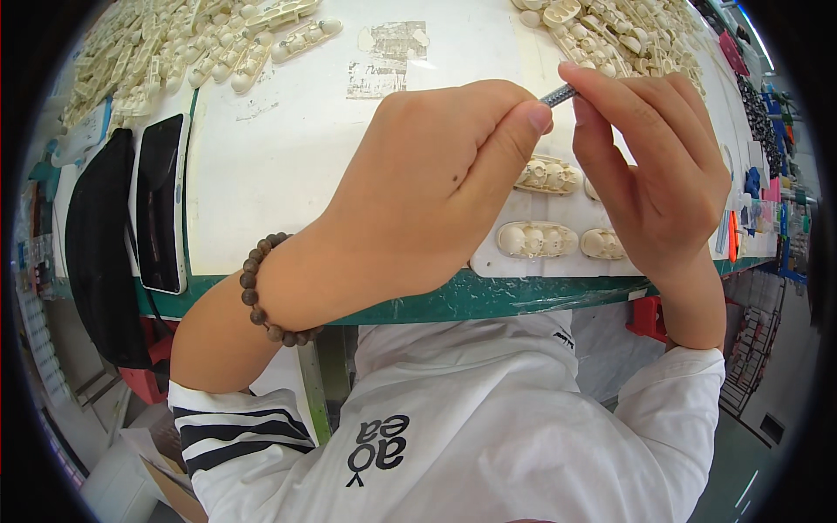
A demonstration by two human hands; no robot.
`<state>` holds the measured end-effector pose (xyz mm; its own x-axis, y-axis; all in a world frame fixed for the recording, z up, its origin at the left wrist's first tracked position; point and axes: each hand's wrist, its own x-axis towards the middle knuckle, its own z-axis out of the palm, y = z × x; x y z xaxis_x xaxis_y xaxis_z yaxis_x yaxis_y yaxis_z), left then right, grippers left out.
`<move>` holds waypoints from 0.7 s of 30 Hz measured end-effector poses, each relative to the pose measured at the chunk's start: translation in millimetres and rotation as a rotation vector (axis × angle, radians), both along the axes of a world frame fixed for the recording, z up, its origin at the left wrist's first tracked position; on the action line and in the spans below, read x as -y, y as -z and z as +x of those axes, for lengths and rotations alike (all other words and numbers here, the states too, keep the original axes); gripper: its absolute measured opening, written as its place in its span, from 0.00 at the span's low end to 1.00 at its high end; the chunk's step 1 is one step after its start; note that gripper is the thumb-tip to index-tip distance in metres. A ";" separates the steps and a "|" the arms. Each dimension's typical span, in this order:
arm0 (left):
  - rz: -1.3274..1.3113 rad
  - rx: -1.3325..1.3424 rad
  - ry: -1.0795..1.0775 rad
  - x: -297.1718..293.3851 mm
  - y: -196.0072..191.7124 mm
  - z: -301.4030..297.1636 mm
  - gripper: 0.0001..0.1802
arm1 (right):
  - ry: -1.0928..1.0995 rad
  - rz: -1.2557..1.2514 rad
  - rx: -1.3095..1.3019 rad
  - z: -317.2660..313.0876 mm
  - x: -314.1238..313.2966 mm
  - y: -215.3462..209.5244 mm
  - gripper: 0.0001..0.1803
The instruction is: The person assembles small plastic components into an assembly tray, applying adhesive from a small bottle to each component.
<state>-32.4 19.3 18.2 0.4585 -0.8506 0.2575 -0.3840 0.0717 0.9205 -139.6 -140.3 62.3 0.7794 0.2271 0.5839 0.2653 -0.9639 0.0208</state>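
Observation:
My left hand [436, 174] is closed around a thin grey rod with a patterned surface [559, 95], thumb along it, a beaded bracelet on the wrist. Only a short piece of the rod shows between my hands. At its other end my right hand [663, 166] pinches it between thumb and index finger, the other fingers curled. Both hands are raised over the table. Below them, cream moulded plastic pieces with rounded lobes [537, 240] lie in rows on a white board [506, 268]; my hands hide part of it.
Piles of similar cream pieces lie at the far left [157, 74] and far right [623, 35]. On the left are a phone [161, 205] and a black pouch [98, 253]. The table's green edge [418, 305] runs before me. Orange and blue sticks [732, 235] stand at the right.

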 end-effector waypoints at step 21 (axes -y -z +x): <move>-0.021 0.320 0.032 2.4 2.2 6.3 0.10 | 0.105 0.098 0.058 -17.7 19.0 9.0 0.12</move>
